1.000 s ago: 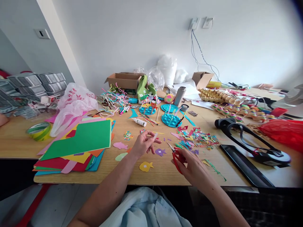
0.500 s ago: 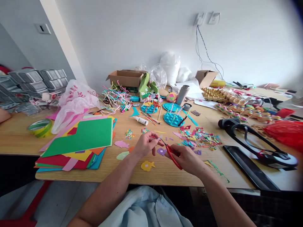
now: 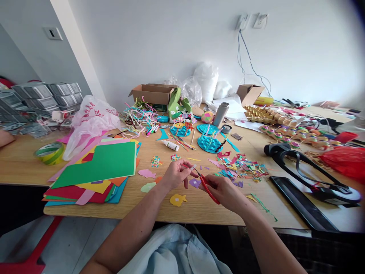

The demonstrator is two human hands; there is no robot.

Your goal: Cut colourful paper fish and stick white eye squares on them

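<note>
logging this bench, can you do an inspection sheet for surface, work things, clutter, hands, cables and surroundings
Surface: wooden table, partly covered
Work things: scissors, white piece; yellow fish, purple fish nearby
Clutter: scraps beyond the right hand; paper stack, tape, bag on the left
Hands: right holds scissors, left hand pinches the white piece at the blades
Cables: wires hang from a socket
Surroundings: wall behind
</note>
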